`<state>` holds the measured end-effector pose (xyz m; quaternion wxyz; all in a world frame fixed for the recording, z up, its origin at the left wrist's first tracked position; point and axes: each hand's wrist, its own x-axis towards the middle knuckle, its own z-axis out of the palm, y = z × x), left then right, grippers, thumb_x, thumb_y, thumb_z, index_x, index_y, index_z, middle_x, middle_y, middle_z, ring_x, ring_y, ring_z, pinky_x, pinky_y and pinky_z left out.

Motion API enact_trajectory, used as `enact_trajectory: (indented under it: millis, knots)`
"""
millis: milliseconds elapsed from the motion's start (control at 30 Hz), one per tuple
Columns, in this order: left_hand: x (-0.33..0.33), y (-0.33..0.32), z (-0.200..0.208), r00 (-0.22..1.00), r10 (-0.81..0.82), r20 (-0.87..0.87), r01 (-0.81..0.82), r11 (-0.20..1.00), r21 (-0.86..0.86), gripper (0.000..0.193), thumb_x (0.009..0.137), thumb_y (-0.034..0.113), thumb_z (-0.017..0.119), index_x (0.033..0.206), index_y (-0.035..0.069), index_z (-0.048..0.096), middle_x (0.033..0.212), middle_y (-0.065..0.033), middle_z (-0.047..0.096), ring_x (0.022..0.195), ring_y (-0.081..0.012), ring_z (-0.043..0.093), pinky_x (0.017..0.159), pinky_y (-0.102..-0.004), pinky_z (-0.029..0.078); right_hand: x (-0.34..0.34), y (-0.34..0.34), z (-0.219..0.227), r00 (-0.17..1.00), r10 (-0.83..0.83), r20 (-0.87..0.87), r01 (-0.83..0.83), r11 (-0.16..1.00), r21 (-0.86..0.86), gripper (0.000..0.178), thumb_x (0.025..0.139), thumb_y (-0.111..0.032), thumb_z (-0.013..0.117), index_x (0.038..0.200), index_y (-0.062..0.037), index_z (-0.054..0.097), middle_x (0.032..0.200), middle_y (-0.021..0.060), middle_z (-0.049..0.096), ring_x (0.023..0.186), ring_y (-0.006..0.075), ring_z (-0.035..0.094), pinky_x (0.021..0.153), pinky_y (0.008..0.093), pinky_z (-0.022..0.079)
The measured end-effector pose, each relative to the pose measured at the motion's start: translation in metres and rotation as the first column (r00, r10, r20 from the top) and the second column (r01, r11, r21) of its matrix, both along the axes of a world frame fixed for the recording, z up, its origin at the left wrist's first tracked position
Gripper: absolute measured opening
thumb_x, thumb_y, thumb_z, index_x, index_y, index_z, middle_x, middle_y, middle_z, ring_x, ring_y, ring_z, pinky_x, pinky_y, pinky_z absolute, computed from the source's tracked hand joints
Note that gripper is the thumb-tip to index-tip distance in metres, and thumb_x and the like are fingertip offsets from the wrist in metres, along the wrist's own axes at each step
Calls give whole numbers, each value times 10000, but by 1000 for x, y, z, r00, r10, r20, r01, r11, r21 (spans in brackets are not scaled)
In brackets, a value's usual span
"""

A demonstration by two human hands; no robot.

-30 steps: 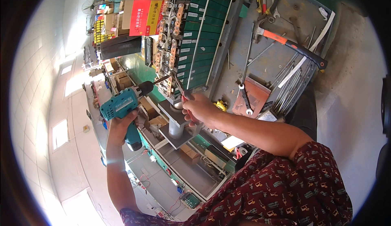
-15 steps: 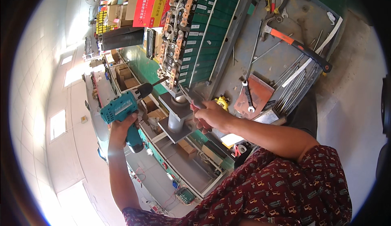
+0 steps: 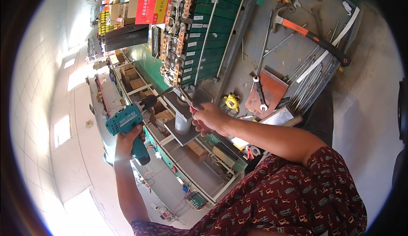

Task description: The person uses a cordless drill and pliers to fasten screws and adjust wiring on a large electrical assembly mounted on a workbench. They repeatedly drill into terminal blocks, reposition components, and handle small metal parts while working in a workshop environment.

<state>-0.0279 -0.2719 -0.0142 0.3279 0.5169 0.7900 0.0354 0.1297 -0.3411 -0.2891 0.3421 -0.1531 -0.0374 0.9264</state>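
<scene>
My left hand (image 3: 126, 140) is wrapped round the grip of a teal cordless drill (image 3: 124, 120). Its long bit reaches toward the near corner of a battery pack (image 3: 203, 40), whose green cells carry copper connecting bars (image 3: 179, 38), bolts and thin wires along one side. Closed around red-handled pliers (image 3: 187, 98), my right hand (image 3: 213, 119) brings their jaws to that same corner. Whether the bit or the jaws touch a bolt is too small to tell. Below the corner stands a grey metal post with plates (image 3: 183, 125).
On the right, a grey metal tray (image 3: 255, 51) holds a hammer (image 3: 304, 34), wrenches (image 3: 260, 92), a reddish plate (image 3: 274, 95), several metal rods (image 3: 307, 85) and a yellow tape measure (image 3: 231, 102). A red and yellow box (image 3: 151, 5) stands beyond the pack. Shelving (image 3: 170, 159) with cartons runs at lower left.
The drill has dropped slightly in view, its bit now lower. The pliers and my right hand have shifted left, their jaws close to the pack's corner. Both tools stay held.
</scene>
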Motion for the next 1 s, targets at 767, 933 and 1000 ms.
enact_trajectory:
  millis: [767,933,1000]
  knots:
    - [-10,3,-10,997,-45,-57,46,999,25,391,858,290,810,1116,22,689,788,-63,668,681,-163,656,643,-303,563,-20,6,1,997,-81,20,82,996,-30,182,981,-204,597,1100,-67,587,920,70,634,766,178,660,598,378,565]
    - [-8,5,-9,998,-32,-60,33,999,15,390,861,273,825,1122,20,686,796,-64,671,678,-161,655,641,-306,564,-19,6,-1,996,-82,32,82,997,-8,159,979,-205,589,1073,-77,585,912,60,626,742,164,650,585,358,554]
    - [-7,6,-9,998,-33,-56,34,999,17,384,864,268,827,1121,20,685,799,-65,672,676,-161,654,639,-308,564,-18,7,-2,996,-79,37,78,997,8,149,975,-200,584,1063,-79,586,909,56,624,739,157,646,578,350,550]
